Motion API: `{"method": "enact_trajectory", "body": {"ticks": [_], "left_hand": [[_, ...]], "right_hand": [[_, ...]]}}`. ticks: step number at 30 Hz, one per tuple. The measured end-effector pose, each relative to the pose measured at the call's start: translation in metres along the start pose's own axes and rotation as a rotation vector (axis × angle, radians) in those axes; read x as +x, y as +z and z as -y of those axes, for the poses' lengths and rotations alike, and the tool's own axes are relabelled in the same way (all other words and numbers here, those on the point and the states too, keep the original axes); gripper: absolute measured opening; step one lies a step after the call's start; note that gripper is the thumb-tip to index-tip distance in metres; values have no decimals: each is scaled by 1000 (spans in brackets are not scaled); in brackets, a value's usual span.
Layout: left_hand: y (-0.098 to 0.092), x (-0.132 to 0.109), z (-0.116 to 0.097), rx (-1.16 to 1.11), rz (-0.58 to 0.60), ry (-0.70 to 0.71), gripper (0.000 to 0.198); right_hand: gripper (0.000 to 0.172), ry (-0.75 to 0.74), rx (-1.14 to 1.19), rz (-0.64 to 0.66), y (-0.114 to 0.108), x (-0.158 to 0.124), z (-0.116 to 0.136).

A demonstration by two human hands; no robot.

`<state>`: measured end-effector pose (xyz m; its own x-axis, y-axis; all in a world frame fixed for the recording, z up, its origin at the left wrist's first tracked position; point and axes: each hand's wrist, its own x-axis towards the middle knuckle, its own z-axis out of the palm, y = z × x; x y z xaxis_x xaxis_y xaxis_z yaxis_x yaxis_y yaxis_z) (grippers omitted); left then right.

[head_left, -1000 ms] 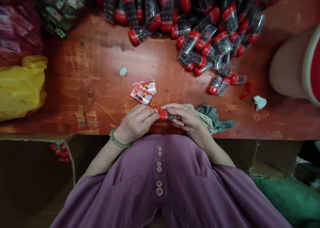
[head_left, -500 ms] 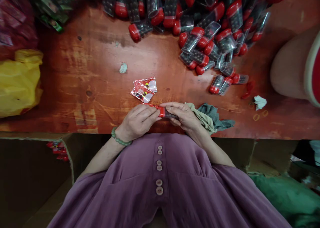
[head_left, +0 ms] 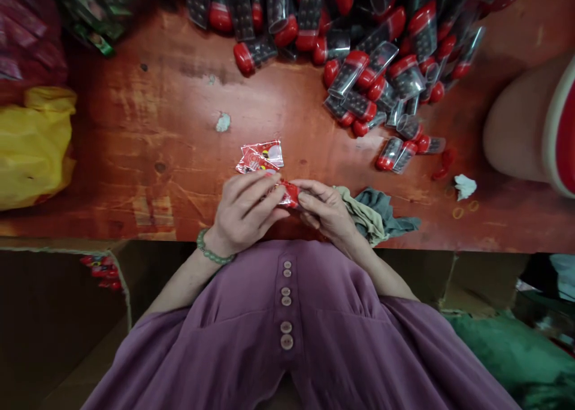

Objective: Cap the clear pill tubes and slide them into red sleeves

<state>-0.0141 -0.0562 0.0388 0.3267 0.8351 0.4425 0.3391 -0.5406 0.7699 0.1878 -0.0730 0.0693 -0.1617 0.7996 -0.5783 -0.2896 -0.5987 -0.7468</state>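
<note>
My right hand (head_left: pixel 331 211) is closed around a small clear tube with a red cap (head_left: pixel 291 195), its red end pointing left. Most of its body is hidden by my fingers. My left hand (head_left: pixel 245 209), with a green bead bracelet (head_left: pixel 211 248) on the wrist, bends its fingers over the glossy red end; its grip there is partly hidden. Just beyond the left fingertips, flat red printed packets (head_left: pixel 265 152) overlap on the table, their near edge covered by the hand. A crumpled grey-green cloth (head_left: pixel 381 212) lies beside my right hand.
Many red-capped clear tubes (head_left: pixel 354 74) holding dark balls are heaped at the back. A white bucket (head_left: pixel 516 122) stands at right, near rubber bands (head_left: pixel 458 213) and a white scrap (head_left: pixel 465 186). At left are a yellow bag (head_left: pixel 33 152) and green packets (head_left: pixel 108 8).
My left hand has shifted slightly up and left, its fingers lifting over the near packet. The red end between my hands has tilted and shows more of a glossy surface.
</note>
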Motion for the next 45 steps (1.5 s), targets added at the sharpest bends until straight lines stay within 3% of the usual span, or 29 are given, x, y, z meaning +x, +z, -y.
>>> {"method": "enact_trajectory", "body": {"ticks": [3, 6, 8, 10, 18, 25, 30, 35, 45], "left_hand": [[-2, -7, -15, -303, -276, -424, 63], [-1, -5, -26, -879, -210, -864, 50], [1, 1, -29, -1107, -158, -1021, 40], [5, 8, -29, -1168, -227, -1092, 32], [24, 11, -17, -1195, -454, -1204, 24], [28, 14, -20, -1233, -474, -1199, 25], [32, 18, -20, -1196, -509, -1209, 29], [36, 17, -15, -1137, -544, -1193, 25], [27, 18, -18, -1180, -427, -1194, 27]], "right_hand": [[35, -97, -103, -50, 3, 2, 4], [34, -130, -255, -39, 9, 2, 9], [32, -133, -324, -12, 15, 3, 10], [30, -150, -368, 11, 20, 4, 9], [33, -285, -496, -125, 25, 7, -9], [37, -254, -450, -183, 29, 10, -15], [36, -472, -619, -250, 29, 16, -28], [37, -568, -804, -142, 22, 15, -33], [55, -411, -853, -17, 16, 16, -22]]}}
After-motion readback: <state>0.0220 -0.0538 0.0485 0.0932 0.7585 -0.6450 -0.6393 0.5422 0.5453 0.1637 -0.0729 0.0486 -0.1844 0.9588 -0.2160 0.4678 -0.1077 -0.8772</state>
